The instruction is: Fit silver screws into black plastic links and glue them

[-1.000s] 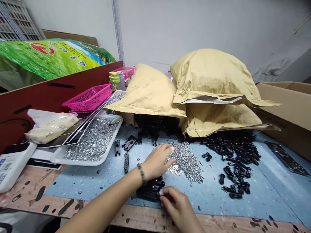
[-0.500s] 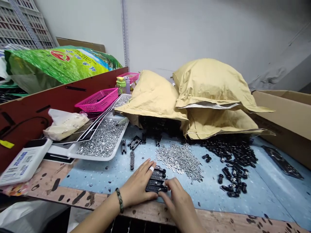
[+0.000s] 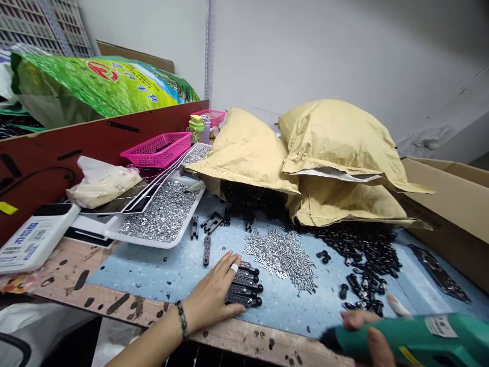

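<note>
My left hand (image 3: 214, 294) lies over a row of several black plastic parts (image 3: 246, 289) near the table's front edge. Its thumb rests at the near side and its fingers at the far side, bracketing the row; the rounded ends stick out to the right. At the lower right, my right hand (image 3: 376, 336) is wrapped round a green electric screwdriver (image 3: 412, 334) with a black nose pointing left. The frame edge cuts off the tool's rear. Beyond the row lie loose small nuts (image 3: 263, 250) and a heap of metal screws (image 3: 296, 260).
Black plastic pieces (image 3: 362, 255) are heaped at the right, before stuffed yellow sacks (image 3: 336, 142). A white tray of nuts (image 3: 175, 244), a pink basket (image 3: 160, 153) and a white box (image 3: 34, 239) stand left. A cardboard box (image 3: 451, 204) bounds the right side.
My right hand has left the black parts, moved right and taken hold of the electric screwdriver. My left hand stays on the row. The view has shifted slightly.
</note>
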The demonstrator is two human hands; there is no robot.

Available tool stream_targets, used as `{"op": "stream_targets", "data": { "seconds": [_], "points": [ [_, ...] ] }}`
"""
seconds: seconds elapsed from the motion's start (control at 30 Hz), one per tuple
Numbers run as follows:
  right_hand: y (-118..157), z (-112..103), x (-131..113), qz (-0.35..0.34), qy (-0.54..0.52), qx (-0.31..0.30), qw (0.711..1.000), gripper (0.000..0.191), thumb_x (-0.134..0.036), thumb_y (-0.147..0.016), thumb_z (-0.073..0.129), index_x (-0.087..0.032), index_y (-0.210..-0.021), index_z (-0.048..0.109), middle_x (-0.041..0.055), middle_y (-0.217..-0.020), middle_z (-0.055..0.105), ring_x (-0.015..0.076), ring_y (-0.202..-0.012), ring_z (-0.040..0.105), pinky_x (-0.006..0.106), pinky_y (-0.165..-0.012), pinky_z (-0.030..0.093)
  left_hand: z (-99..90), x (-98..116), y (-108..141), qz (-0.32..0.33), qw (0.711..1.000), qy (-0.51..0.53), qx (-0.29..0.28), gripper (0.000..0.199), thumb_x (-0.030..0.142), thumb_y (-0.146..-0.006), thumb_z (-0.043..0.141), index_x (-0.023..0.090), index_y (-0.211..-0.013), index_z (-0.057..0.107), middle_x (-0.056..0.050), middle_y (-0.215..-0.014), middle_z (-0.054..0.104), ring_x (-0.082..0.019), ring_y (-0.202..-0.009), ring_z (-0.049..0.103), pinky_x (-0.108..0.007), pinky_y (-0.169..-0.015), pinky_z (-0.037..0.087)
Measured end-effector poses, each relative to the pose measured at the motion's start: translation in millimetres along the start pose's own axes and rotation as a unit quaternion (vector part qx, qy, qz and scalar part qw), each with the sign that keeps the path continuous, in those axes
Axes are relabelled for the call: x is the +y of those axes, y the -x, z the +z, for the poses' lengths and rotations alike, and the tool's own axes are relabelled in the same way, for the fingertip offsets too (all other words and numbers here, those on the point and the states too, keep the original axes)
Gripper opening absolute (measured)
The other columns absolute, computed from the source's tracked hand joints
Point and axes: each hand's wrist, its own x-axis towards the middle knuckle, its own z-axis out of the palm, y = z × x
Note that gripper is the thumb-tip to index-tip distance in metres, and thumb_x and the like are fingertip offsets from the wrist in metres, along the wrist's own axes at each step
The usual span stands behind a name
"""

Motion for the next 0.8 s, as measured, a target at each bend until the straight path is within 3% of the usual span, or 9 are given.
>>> {"op": "stream_targets", "data": {
  "seconds": [0.07, 0.17, 0.3, 0.43, 0.63, 0.8],
  "points": [
    [-5.9, 40.7, -9.0, 0.01, -0.077, -0.026, 0.997, 0.048, -0.036, -0.08, 0.064, -0.033, -0.124, 0.045, 0.0004, -0.074, 0.056, 0.021, -0.068, 0.056, 0.05, -0.079, 0.048, 0.1, -0.2, -0.3, 0.001, 1.0, -0.001, 0.004, 0.093, 0.056, -0.078, 0.063, 0.018, -0.148, 0.014, -0.013, -0.154, 0.018, -0.029, -0.142, 0.009, -0.048, -0.113, 0.024],
    [-16.7, 95.9, -17.4, -0.035, -0.14, -0.1, 0.984, 0.035, -0.029, -0.08, 0.062, -0.024, -0.113, 0.05, 0.0016, -0.079, 0.058, 0.0192, -0.072, 0.058, 0.047, -0.08, 0.049, 0.7, -1.7, -0.6, 0.0, 1.0, -0.002, 0.003, 0.094, 0.053, -0.075, 0.067, 0.02, -0.147, 0.018, -0.013, -0.153, 0.021, -0.03, -0.141, 0.012, -0.048, -0.112, 0.026],
    [-27.2, 137.1, -17.9, -0.054, -0.211, -0.122, 0.968, 0.022, -0.022, -0.083, 0.059, -0.024, -0.103, 0.05, -0.0076, -0.058, 0.047, 0.0114, -0.051, 0.048, 0.037, -0.069, 0.049, 2.7, -4.3, -0.8, -0.001, 1.0, 0.004, 0.007, 0.094, 0.051, -0.072, 0.071, 0.022, -0.146, 0.02, -0.013, -0.152, 0.023, -0.031, -0.14, 0.015, -0.048, -0.113, 0.025],
    [-28.7, 151.2, -12.1, -0.035, -0.252, -0.153, 0.955, 0.014, -0.024, -0.085, 0.058, -0.023, -0.096, 0.049, -0.0087, -0.054, 0.046, 0.01, -0.047, 0.044, 0.03, -0.058, 0.044, 4.8, -5.1, -0.4, 0.011, 0.999, 0.028, 0.022, 0.095, 0.051, -0.073, 0.071, 0.023, -0.146, 0.019, -0.013, -0.151, 0.025, -0.033, -0.139, 0.018, -0.05, -0.111, 0.029],
    [-28.6, 155.4, -1.0, -0.019, -0.246, -0.212, 0.945, 0.013, -0.022, -0.086, 0.056, -0.022, -0.096, 0.049, -0.0077, -0.054, 0.049, 0.0108, -0.049, 0.045, 0.029, -0.056, 0.041, 5.6, -3.4, -0.2, 0.025, 0.997, 0.056, 0.054, 0.097, 0.047, -0.069, 0.076, 0.022, -0.145, 0.021, -0.013, -0.148, 0.029, -0.035, -0.137, 0.023, -0.05, -0.111, 0.03],
    [-32.2, 158.4, 5.7, -0.002, -0.235, -0.259, 0.937, 0.01, -0.023, -0.088, 0.055, -0.022, -0.09, 0.045, -0.0082, -0.054, 0.047, 0.0102, -0.048, 0.044, 0.027, -0.053, 0.038, 6.4, -2.5, -0.5, 0.023, 0.998, 0.049, 0.041, 0.095, 0.047, -0.07, 0.074, 0.02, -0.144, 0.022, -0.015, -0.148, 0.028, -0.036, -0.137, 0.022, -0.051, -0.11, 0.03]
  ]
}}
